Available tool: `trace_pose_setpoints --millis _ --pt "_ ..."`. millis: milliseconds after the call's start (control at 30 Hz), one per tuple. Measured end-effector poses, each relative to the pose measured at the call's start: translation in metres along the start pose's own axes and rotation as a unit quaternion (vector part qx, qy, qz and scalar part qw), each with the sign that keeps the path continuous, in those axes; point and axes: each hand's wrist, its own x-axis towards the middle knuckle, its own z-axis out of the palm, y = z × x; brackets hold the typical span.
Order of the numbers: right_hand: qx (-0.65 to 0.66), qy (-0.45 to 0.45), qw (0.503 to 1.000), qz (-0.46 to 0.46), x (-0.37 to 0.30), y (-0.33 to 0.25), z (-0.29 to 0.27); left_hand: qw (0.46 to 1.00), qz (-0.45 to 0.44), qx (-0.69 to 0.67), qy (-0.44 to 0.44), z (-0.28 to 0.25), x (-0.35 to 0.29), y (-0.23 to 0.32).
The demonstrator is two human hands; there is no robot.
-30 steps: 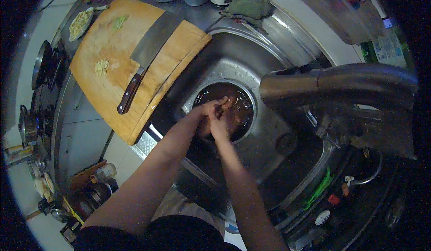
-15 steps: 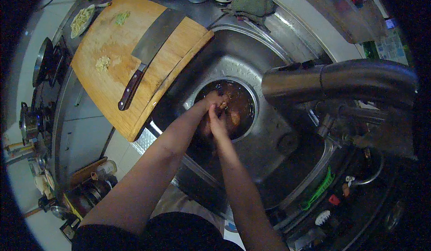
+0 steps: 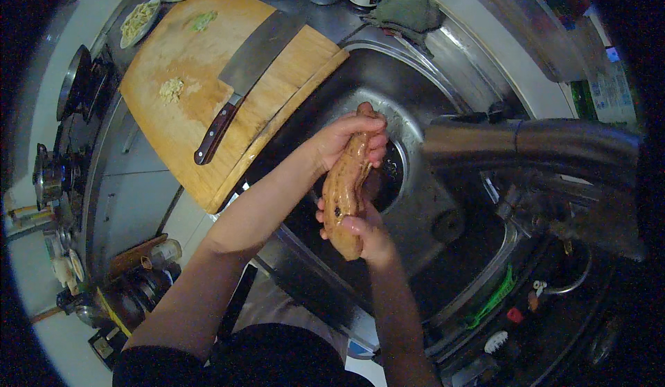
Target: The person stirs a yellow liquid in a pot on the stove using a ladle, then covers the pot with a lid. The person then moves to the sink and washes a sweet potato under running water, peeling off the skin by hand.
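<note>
Over the sink I hold a long, wet, yellow-brown strip of meat (image 3: pixel 341 186) with dark spots and a redder side. My left hand (image 3: pixel 352 139) is wrapped round its far end, which sticks out past the fingers. My right hand (image 3: pixel 367 236) grips the near end, thumb on top and fingertips showing on the left side. Beneath them is a round metal bowl (image 3: pixel 404 169) with dark liquid, partly hidden by the strip and my hands. It sits in the steel sink (image 3: pixel 433 245).
Left of the sink lies a wooden cutting board (image 3: pixel 156 120) with a cleaver (image 3: pixel 260 54), chopped garlic (image 3: pixel 171 90) and green bits (image 3: pixel 204 21). A dish of pale shreds (image 3: pixel 138 21) stands beyond it. The thick faucet (image 3: pixel 512 141) juts in from the right. A dark cloth (image 3: pixel 409 14) rests behind the sink.
My hands were down in the bowl's dark liquid. They have come up out of it, lifting the strip of meat, and have moved apart to its two ends.
</note>
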Motion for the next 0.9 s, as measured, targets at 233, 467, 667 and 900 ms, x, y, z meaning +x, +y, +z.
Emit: trace_pose_setpoints --millis 233,467,667,900 --pt "-0.278 0.123 0.947 -0.107 -0.001 0.018 0.007 0.956 0.051 0.272 0.097 0.051 -0.016 0.008" --pt "-0.388 0.196 0.888 -0.154 0.001 0.011 0.014 0.838 0.275 0.4 0.248 0.069 -0.02 -0.012" --pt "-0.391 0.192 0.881 -0.185 -0.003 0.014 0.013 0.908 0.156 0.306 0.239 0.067 -0.024 0.0" --pt "-0.074 0.025 0.996 -0.033 -0.004 -0.004 0.023 0.983 0.092 0.128 0.089 0.064 -0.028 0.009"
